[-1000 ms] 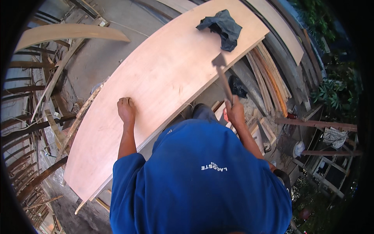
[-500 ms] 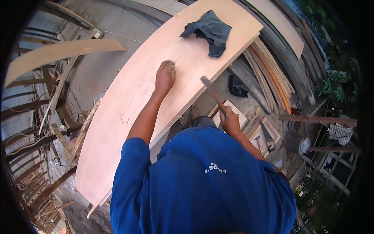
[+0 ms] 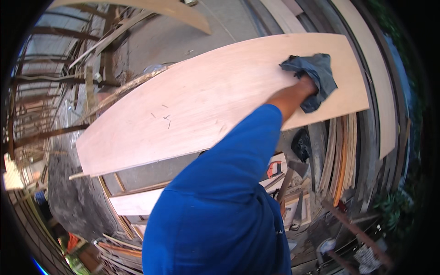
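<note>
A long pale plywood panel (image 3: 220, 78) with one curved edge lies in front of me. My left arm stretches over it to the right, and my left hand (image 3: 308, 86) is at a crumpled dark plastic bag (image 3: 323, 73); its fingers are hidden in or under the plastic. Several loose nails (image 3: 166, 118) are scattered on the panel's left part. Low by my side, my right hand (image 3: 283, 209) is mostly covered by my body and sleeve. It grips a hammer (image 3: 286, 183), whose handle slants up toward a dark head.
Below the panel lie a handsaw (image 3: 299, 211), a red-handled tool (image 3: 275, 169) and a black plastic bag (image 3: 300, 144). Long boards (image 3: 339, 156) are stacked at the right. A curved wooden piece (image 3: 178, 13) is at the far left, near roof framing (image 3: 50, 82).
My left hand has moved right across the panel to the plastic bag. My view has turned, so the panel now lies more crosswise. The hammer stays low in my right hand.
</note>
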